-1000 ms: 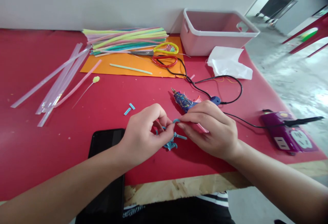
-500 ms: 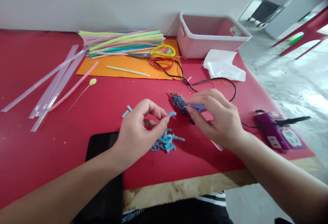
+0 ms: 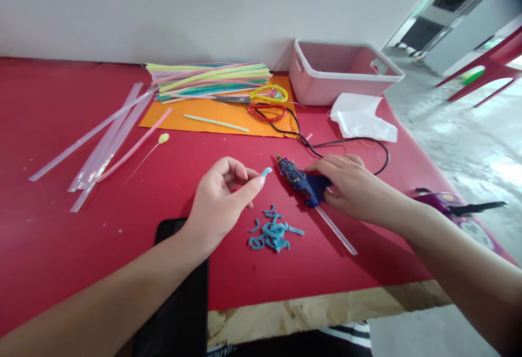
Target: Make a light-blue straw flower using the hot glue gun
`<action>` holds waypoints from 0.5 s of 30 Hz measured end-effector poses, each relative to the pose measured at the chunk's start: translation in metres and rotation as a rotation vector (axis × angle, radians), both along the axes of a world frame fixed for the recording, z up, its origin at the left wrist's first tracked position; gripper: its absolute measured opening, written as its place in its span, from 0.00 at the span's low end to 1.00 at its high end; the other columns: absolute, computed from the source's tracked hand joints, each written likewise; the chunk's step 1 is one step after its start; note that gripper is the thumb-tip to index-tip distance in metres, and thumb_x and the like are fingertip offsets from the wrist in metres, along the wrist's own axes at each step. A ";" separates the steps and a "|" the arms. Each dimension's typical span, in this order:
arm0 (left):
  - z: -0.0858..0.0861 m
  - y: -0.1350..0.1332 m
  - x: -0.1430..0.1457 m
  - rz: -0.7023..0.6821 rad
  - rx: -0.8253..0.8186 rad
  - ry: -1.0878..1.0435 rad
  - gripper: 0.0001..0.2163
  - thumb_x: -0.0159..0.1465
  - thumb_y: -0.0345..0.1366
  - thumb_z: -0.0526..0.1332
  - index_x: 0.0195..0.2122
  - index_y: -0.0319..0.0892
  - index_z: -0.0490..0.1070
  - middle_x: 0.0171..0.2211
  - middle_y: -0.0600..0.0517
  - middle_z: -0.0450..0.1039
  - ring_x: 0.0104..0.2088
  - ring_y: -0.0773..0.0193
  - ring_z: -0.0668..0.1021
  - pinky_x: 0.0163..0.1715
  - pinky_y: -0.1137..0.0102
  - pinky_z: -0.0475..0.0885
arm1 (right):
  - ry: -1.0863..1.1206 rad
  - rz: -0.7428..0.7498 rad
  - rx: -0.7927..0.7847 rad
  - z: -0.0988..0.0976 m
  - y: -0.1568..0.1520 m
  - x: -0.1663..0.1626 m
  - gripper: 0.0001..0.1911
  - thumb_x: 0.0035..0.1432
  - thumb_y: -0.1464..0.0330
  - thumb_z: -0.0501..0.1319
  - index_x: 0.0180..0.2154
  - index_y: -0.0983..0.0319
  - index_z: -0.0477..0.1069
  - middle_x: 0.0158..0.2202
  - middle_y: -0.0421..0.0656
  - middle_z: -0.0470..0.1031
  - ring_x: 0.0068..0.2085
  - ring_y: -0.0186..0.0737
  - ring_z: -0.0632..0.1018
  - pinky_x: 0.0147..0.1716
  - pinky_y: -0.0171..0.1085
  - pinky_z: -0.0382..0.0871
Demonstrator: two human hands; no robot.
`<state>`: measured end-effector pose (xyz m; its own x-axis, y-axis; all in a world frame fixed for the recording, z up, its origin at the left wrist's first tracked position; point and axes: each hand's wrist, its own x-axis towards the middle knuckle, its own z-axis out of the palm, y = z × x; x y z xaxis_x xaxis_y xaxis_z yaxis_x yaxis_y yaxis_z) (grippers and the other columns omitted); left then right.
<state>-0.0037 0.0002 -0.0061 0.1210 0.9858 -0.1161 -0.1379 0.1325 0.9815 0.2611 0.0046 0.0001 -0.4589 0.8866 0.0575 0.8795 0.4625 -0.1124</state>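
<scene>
My left hand [image 3: 222, 196] pinches a small curved blue straw piece [image 3: 266, 172] between thumb and forefinger, held just above the red table [image 3: 61, 226]. My right hand [image 3: 346, 185] is wrapped around a dark blue glue gun [image 3: 299, 182], whose nozzle points up-left towards the straw piece. A clear glue stick [image 3: 336, 231] pokes out behind the gun. A small pile of curled blue straw pieces [image 3: 272, 233] lies on the table between my hands, nearer to me.
A bundle of coloured straws [image 3: 207, 77] and scissors [image 3: 256, 96] lie on orange paper [image 3: 191, 117]. Clear straws [image 3: 106, 134] lie at left. A pink bin [image 3: 346, 71], white tissue [image 3: 361, 117], black cord [image 3: 346, 142], purple power strip [image 3: 460, 215] and black phone [image 3: 179, 302] surround them.
My right hand let go of the straw piece, reached right and closed around the glue gun. My left hand kept the blue piece and lifted it slightly away from the pile.
</scene>
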 end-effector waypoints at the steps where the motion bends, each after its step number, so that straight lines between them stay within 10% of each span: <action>1: 0.000 0.001 0.000 0.008 -0.003 -0.009 0.15 0.58 0.33 0.71 0.29 0.43 0.60 0.33 0.56 0.78 0.19 0.77 0.71 0.15 0.78 0.62 | 0.067 0.008 0.044 -0.001 0.000 -0.002 0.19 0.49 0.76 0.56 0.45 0.60 0.71 0.40 0.47 0.78 0.43 0.49 0.79 0.46 0.47 0.69; 6: 0.000 0.002 0.000 0.061 0.037 -0.014 0.16 0.57 0.31 0.71 0.28 0.43 0.61 0.28 0.58 0.76 0.19 0.77 0.69 0.18 0.78 0.63 | 0.450 -0.009 0.291 -0.005 -0.018 -0.009 0.13 0.55 0.69 0.61 0.44 0.58 0.67 0.30 0.40 0.74 0.27 0.38 0.75 0.27 0.36 0.69; 15: 0.002 -0.005 0.000 0.115 0.214 0.133 0.16 0.59 0.30 0.69 0.26 0.44 0.59 0.26 0.57 0.77 0.27 0.71 0.77 0.26 0.76 0.68 | 0.542 0.274 0.265 -0.013 -0.032 -0.014 0.13 0.58 0.70 0.59 0.46 0.60 0.66 0.31 0.43 0.74 0.28 0.36 0.75 0.26 0.35 0.71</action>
<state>-0.0032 -0.0053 -0.0046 0.0046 0.9960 0.0888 -0.0079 -0.0887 0.9960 0.2475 -0.0276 -0.0126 -0.5104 0.6662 0.5437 0.5770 0.7341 -0.3579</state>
